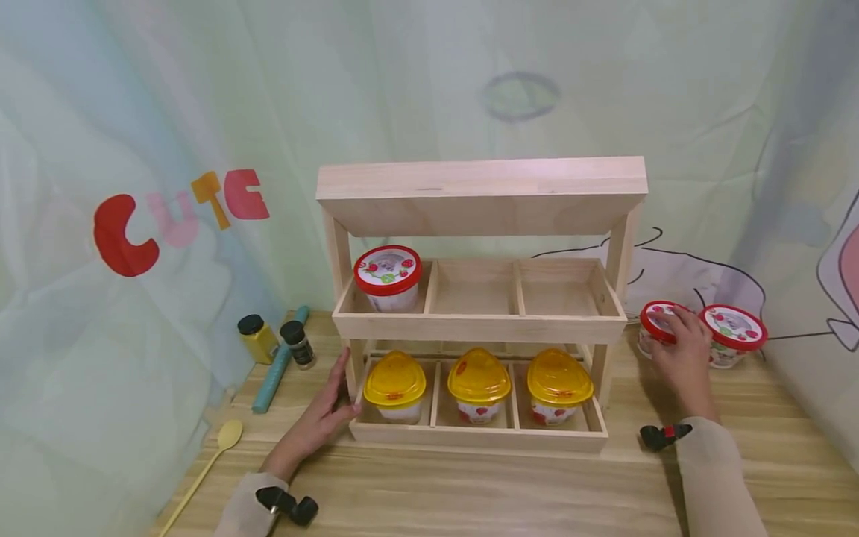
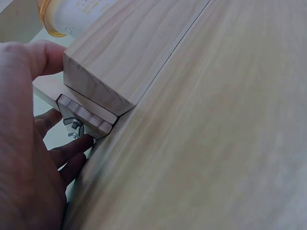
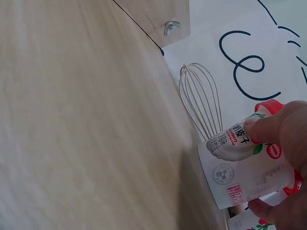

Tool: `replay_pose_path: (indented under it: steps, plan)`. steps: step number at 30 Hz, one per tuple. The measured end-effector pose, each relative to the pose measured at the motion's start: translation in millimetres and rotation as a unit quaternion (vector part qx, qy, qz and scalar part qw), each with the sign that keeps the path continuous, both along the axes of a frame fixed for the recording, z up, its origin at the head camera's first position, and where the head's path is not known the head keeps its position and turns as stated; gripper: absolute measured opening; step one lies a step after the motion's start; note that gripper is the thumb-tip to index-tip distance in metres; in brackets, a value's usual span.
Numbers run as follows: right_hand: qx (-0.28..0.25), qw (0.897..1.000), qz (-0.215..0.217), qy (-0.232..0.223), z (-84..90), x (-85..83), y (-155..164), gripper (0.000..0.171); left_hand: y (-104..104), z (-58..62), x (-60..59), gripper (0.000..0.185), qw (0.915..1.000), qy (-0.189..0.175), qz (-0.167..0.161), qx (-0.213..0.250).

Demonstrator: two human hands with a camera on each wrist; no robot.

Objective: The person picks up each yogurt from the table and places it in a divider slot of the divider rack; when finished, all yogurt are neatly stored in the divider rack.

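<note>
A two-tier wooden rack [image 1: 479, 328] stands on the table. My left hand [image 1: 327, 406] is at its lower left side, thumb touching the corner of the lower tray [image 2: 103, 72] and the other fingers spread along the side by the wing nuts. At the right, my right hand [image 1: 686, 350] grips a red-lidded white tub [image 3: 244, 165] from above, thumb on one side and fingers on the other. Beside it stands a second red-lidded tub [image 1: 733, 332]. Another red-lidded tub [image 1: 387, 276] sits in the upper tier's left compartment.
Yellow-lidded tubs [image 1: 479, 380] fill the lower compartments. Left of the rack are a yellow jar [image 1: 258, 341], a black-capped jar [image 1: 298, 347], a teal stick [image 1: 274, 384] and a yellow spoon [image 1: 208, 470]. A wire whisk [image 3: 200, 98] lies behind the gripped tub. Printed curtains hang behind.
</note>
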State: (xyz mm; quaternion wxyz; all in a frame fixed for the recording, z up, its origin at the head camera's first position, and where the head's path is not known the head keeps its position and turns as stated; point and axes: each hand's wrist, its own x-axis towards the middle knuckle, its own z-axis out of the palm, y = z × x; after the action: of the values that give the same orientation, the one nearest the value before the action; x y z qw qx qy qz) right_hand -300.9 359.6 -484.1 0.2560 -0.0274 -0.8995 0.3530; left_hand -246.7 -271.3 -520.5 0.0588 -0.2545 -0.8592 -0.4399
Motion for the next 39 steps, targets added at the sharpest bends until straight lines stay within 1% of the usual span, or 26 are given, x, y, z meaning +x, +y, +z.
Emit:
replay_pose_path:
  steps: [7, 10, 11, 12, 15, 16, 17, 18, 19, 22, 23, 24, 26, 28, 30, 33, 35, 39]
  plan:
    - [-0.003, 1.000, -0.005, 0.008, 2.7, -2.6, -4, 0.048, -1, 1.4, 1.7, 0.098, 1.0000, 0.004, 0.004, -0.004]
    - [-0.005, 1.000, -0.008, 0.008, 6.6, -1.2, -7, 0.048, -4, -1.7, 0.3, 0.098, 1.0000, 0.004, -0.003, 0.006]
    - [-0.005, 1.000, -0.008, 0.014, 8.1, -0.6, -7, 0.048, -5, -4.4, -1.0, 0.098, 0.9999, 0.010, -0.007, 0.010]
    - [-0.005, 1.000, -0.008, 0.019, 9.8, 0.2, -8, 0.047, -8, -10.0, -4.2, 0.098, 0.9997, 0.019, -0.011, 0.013]
    - [-0.002, 0.999, -0.006, 0.039, 15.0, 1.7, -10, 0.045, -19, -29.6, -15.2, 0.101, 0.9990, 0.028, -0.024, 0.023]
    - [0.000, 0.999, -0.005, 0.046, 16.8, 2.0, -10, 0.045, -21, -35.0, -18.0, 0.102, 0.9986, 0.039, -0.029, 0.022]
    - [0.000, 0.999, -0.006, 0.049, 18.6, 2.4, -11, 0.045, -21, -36.6, -18.7, 0.101, 0.9981, 0.046, -0.032, 0.024]
    - [0.001, 0.999, -0.006, 0.050, 19.9, 2.3, -11, 0.044, -21, -36.5, -18.5, 0.101, 0.9981, 0.044, -0.034, 0.028]
    - [0.001, 0.999, -0.005, 0.050, 21.5, 2.4, -12, 0.045, -19, -32.8, -15.8, 0.100, 0.9981, 0.038, -0.036, 0.035]
    - [-0.004, 0.999, -0.007, 0.040, 25.7, 3.3, -13, 0.047, -10, -16.1, -5.6, 0.097, 0.9975, 0.038, -0.037, 0.045]
    - [-0.006, 0.999, -0.007, 0.037, 26.7, 3.1, -13, 0.047, -8, -11.1, -2.6, 0.096, 0.9977, 0.030, -0.035, 0.050]
    - [-0.007, 0.999, -0.007, 0.034, 27.6, 3.2, -13, 0.048, -7, -9.5, -1.8, 0.096, 0.9977, 0.029, -0.035, 0.051]
    - [-0.009, 1.000, -0.010, 0.024, 29.5, 4.1, -14, 0.049, -8, -10.7, -2.5, 0.097, 0.9975, 0.047, -0.034, 0.042]
    - [-0.008, 1.000, -0.012, 0.025, 31.6, 4.3, -13, 0.049, -10, -15.1, -5.3, 0.098, 0.9971, 0.057, -0.033, 0.038]
    - [-0.002, 0.999, -0.018, 0.030, 36.0, 5.1, -10, 0.049, -13, -22.5, -11.2, 0.097, 0.9958, 0.075, -0.038, 0.035]
    - [0.008, 0.999, -0.023, 0.046, 47.4, 7.1, -6, 0.049, -14, -28.6, -17.3, 0.098, 0.9953, 0.076, -0.045, 0.038]
    - [0.016, 0.998, -0.025, 0.053, 56.6, 9.9, -5, 0.049, -14, -28.5, -18.1, 0.098, 0.9956, 0.072, -0.046, 0.038]
    - [0.028, 0.997, -0.023, 0.073, 73.1, 17.8, -5, 0.051, -10, -20.7, -12.8, 0.098, 0.9970, 0.058, -0.039, 0.033]
